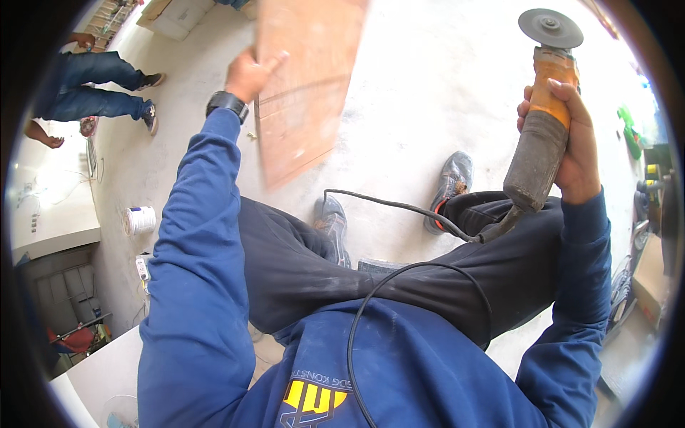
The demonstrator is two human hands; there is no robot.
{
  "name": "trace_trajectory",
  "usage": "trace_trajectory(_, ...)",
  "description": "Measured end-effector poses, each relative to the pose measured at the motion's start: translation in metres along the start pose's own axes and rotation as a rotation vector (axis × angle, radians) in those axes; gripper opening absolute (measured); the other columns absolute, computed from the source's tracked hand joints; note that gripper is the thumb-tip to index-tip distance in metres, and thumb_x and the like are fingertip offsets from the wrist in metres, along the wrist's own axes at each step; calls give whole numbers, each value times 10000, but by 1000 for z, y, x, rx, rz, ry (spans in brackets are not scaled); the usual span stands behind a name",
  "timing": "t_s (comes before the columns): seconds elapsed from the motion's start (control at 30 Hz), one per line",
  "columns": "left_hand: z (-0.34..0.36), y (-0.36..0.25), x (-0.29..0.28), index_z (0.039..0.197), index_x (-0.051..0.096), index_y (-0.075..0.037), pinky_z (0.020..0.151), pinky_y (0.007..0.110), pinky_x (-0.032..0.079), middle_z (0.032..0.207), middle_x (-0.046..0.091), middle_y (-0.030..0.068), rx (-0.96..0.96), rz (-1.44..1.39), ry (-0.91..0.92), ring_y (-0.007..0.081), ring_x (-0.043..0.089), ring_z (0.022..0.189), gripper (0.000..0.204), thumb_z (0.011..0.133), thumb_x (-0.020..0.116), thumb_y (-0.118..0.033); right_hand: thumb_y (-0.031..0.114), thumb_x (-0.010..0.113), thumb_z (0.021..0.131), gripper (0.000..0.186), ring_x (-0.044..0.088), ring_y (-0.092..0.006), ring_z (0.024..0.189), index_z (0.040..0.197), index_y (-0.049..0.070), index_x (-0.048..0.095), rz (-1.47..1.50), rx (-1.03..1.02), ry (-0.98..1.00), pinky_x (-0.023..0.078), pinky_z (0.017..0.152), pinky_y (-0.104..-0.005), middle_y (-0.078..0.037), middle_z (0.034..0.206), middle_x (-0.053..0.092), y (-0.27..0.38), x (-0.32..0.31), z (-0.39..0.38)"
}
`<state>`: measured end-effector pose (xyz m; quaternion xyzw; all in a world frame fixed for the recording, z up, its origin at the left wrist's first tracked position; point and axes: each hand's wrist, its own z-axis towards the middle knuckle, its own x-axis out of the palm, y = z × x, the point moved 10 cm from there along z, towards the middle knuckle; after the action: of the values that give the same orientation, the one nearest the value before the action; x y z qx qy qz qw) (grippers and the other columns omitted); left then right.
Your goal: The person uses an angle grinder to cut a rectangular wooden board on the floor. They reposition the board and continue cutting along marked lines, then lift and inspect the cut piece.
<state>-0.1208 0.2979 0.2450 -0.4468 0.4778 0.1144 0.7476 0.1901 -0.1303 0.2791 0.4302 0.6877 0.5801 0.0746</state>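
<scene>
My left hand [250, 75] grips the left edge of a flat, pale reddish-brown wooden board [307, 100], raised at the upper middle of the view and slightly blurred, its top out of frame. My right hand [567, 135] holds an orange and dark angle grinder [542, 143] upright at the right, its grey disc [551, 30] at the top. The grinder's black cord [385, 200] runs down and loops across my lap. I am sitting with my feet on the pale, dusty floor below the board and grinder.
At the upper left another person's legs [100, 103] and hands show. A white bucket [140, 221] stands near a white counter [57, 228]. A white ledge [100, 371] is at lower left, a pale block [171, 14] at the top, and assorted gear with a cardboard piece [646, 271] along the right.
</scene>
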Motion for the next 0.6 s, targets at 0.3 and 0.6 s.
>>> trace_trajectory(0.3, -44, 152, 104, 1329, 603, -108, 887, 468, 625, 1252, 710, 90, -664, -1383, -321, 274, 716, 1104, 300, 1041, 640, -184, 337, 720, 958, 415, 723, -184, 776, 1143, -12, 594, 73, 69, -40, 648, 731, -319, -105, 912, 677, -5, 4, -5)
trace_trajectory(0.6, -223, 246, 259, 1429, 518, -76, 1134, 549, 463, 1448, 561, 173, -1295, -1526, -593, 366, 533, 1340, 432, 1044, 596, -257, 286, 711, 964, 467, 714, -185, 816, 1264, -10, 511, 27, 21, -65, 658, 728, -328, -100, 994, 641, 3, 9, -4)
